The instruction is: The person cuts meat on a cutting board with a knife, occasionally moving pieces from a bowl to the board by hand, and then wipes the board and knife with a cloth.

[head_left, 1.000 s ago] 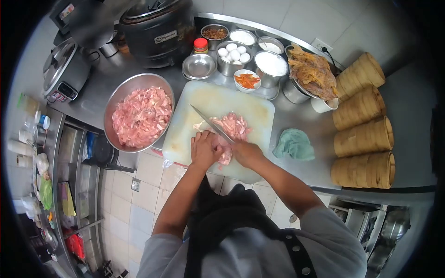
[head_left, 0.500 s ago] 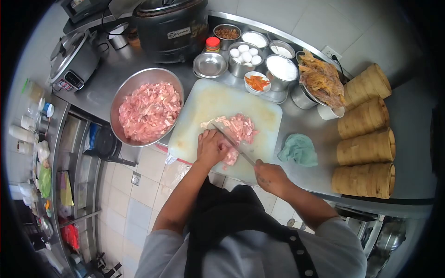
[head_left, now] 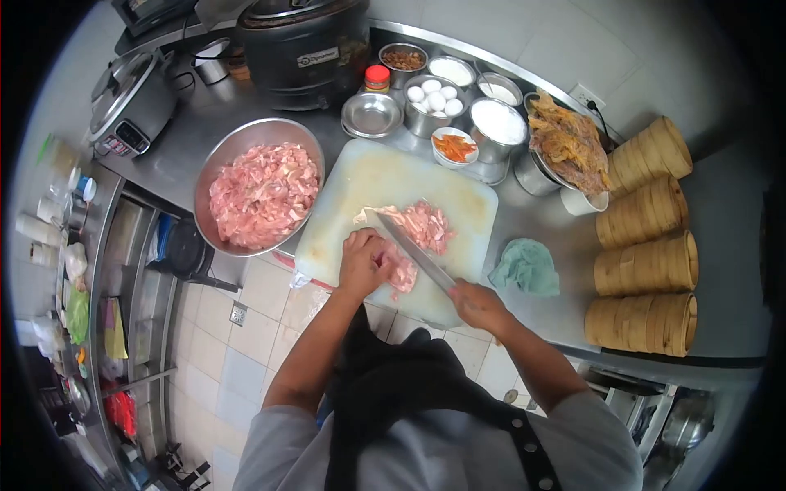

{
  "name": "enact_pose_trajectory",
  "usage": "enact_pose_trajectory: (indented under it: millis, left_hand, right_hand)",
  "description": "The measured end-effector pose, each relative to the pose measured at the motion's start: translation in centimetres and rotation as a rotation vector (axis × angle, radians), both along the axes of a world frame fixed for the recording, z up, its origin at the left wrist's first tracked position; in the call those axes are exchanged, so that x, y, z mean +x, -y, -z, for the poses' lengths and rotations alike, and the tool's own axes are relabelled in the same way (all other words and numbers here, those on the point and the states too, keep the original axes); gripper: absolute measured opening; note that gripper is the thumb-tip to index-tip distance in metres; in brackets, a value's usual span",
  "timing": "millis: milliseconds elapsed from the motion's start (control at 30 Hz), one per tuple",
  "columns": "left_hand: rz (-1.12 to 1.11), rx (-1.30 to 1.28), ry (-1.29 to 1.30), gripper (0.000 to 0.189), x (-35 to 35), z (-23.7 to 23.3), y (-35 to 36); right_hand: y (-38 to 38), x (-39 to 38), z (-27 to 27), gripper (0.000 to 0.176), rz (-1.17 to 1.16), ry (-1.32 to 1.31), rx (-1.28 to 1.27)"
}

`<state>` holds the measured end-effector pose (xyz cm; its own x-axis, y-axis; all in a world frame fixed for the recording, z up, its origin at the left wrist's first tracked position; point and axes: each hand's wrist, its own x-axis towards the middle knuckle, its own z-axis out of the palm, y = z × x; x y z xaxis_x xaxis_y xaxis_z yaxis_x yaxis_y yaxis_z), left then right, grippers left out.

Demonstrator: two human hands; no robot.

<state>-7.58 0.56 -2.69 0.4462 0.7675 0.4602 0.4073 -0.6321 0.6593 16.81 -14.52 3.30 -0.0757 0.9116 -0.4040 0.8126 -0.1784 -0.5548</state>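
Fingers (head_left: 368,244) of my left hand (head_left: 363,262) curl onto the pink raw meat strips (head_left: 424,222) at six o'clock on the white plastic cutting board (head_left: 385,176), right hand (head_left: 477,304) fisted round the long steel knife (head_left: 413,248), whose blade could nick knuckles if meat slips.

knife (head_left: 413,252) handle — hidden in grip (head_left: 479,304), cooker (head_left: 303,57) cropped

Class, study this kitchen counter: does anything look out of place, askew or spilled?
Nothing looks spilled. The cutting board lies askew, its near edge seemingly overhanging the counter; a green cloth lies crumpled beside it.
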Motion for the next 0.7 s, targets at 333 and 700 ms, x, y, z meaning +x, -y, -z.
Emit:
enact_pose_trajectory:
  millis: [333, 700]
  left_hand:
    - [0.008, -0.027, -0.175, 0.024, 0.3, 0.4, 0.1]
    - [0.031, -0.023, -0.104, 0.020, 0.4, 0.7, -0.2]
  right_hand:
    - [0.0, -4.4, -5.7, 0.023, -0.092, 0.230, -0.028]
    - [-7.8, -4.4, 3.3, 0.024, -0.111, 0.059, 0.234]
